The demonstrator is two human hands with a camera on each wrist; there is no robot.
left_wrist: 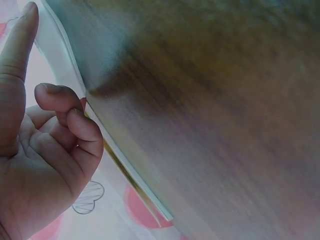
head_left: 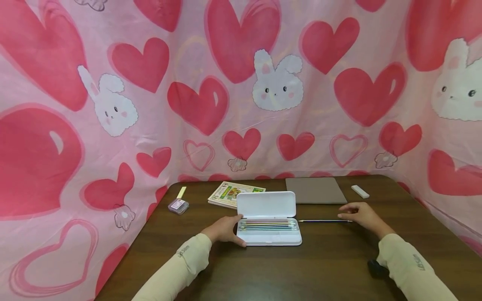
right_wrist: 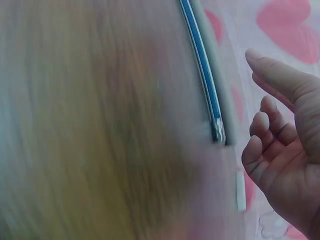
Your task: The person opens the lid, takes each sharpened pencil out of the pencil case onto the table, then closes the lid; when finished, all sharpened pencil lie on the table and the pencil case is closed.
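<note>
A white pencil case [head_left: 269,239] lies on the table with its lid raised, and several pencils [head_left: 268,225] rest side by side in it. My left hand [head_left: 224,229] holds the left end of the case, thumb at the front corner and forefinger near the hinge. To the right of the case a dark blue pencil [head_left: 325,220] lies on the table, its tip pointing at the case. Over the blunt end of that pencil is my right hand [head_left: 363,215]; in the right wrist view its fingers are loosely bent and apart from the blue pencil [right_wrist: 204,70].
Behind the case lie a booklet [head_left: 229,193] and a flat grey board-like thing [head_left: 315,190]. A white eraser-like block [head_left: 360,191] sits at the back right. At the left are a small clear box [head_left: 178,206] and a yellow strip [head_left: 182,192]. A heart-patterned curtain [head_left: 241,125] hangs behind.
</note>
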